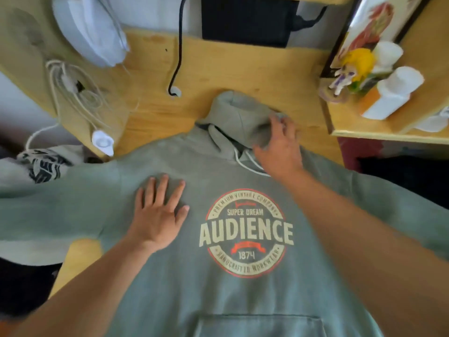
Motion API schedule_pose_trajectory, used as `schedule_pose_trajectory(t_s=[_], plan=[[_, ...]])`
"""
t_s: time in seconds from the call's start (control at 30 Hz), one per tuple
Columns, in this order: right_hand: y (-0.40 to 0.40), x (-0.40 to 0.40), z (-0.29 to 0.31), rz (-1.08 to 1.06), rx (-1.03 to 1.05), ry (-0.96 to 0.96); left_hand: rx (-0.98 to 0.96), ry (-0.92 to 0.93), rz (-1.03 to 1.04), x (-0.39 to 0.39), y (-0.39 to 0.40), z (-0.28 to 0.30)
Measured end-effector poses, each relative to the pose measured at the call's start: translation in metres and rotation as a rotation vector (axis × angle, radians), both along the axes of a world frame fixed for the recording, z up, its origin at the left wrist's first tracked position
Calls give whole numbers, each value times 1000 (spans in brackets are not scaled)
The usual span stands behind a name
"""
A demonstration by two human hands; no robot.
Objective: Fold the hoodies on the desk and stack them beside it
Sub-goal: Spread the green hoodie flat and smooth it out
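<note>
A grey-green hoodie (pixel 243 276) lies front-up, spread across the wooden desk (pixel 218 69). The left hand (pixel 158 215) presses flat, fingers straight, left of its round AUDIENCE print (pixel 246 233). The right hand's (pixel 279 149) grip curls round the hood (pixel 238 115) above the print.

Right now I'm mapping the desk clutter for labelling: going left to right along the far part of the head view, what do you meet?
White corded switch → black cable → hood of the grey-green hoodie → right hand gripping the hood → yellow-haired figurine → white bottles.
</note>
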State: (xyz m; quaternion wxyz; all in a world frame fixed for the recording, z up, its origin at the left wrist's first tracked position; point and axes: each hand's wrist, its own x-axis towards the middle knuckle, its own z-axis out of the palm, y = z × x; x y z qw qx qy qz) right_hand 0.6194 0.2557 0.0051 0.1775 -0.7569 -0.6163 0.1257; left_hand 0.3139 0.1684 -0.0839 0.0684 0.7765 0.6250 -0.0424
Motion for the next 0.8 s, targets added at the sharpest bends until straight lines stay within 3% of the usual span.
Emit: schedule_pose_trajectory(t_s=[0.17, 0.3, 0.4, 0.43, 0.5, 0.6, 0.7, 0.8], plan=[[64, -22, -12, 95, -19, -256, 116, -14, -19, -4, -1, -16], [15, -25, 20, -47, 269, 173, 32, -11, -10, -2, 0, -12], [-31, -28, 75, -2, 307, 400, -201, -37, 70, 5, 11, 16], [-41, -26, 99, 11, 318, 459, -294, -87, 122, 8, 17, 30], [-57, -19, 152, 10, 329, 541, -358, -395, 313, 17, 27, 70], [-81, -5, 226, -9, 273, 599, -125, -970, 554, 39, 20, 138], [-104, 5, 279, -21, 204, 711, -144, -1136, 418, 67, -3, 183], [-127, 6, 320, 73, 173, 648, 251, -1154, 346, 73, -12, 218]])
